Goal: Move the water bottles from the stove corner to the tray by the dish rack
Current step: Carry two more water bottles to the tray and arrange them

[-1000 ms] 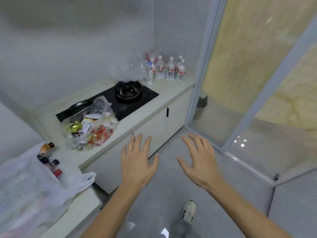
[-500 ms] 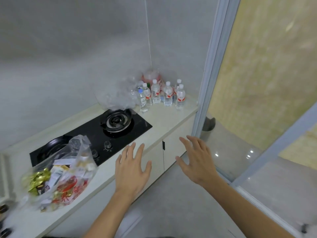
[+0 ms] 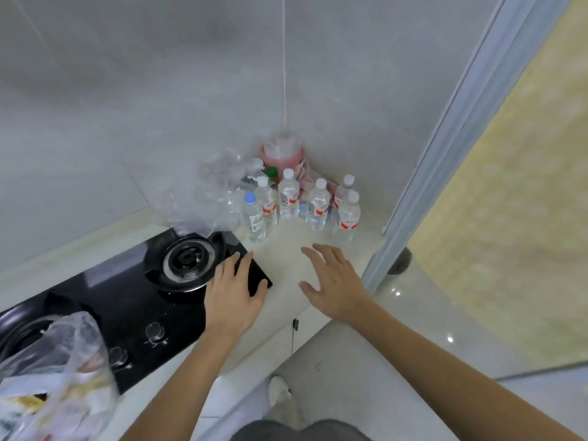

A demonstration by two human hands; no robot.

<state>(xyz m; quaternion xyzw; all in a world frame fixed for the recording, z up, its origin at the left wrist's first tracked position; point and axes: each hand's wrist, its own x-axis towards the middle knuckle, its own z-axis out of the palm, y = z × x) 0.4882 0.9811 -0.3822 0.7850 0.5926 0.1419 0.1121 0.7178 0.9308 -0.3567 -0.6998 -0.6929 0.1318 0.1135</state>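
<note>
Both hands, the left hand [image 3: 234,294] and right hand [image 3: 334,281], have come nearer the water bottles [image 3: 318,205] in the bench [image 3: 286,259] corner, fingers spread, empty; grasping comes next.

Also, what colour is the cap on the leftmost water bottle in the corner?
Blue, on the leftmost bottle; the head view shows it, while neighbouring bottles have white caps.
</note>
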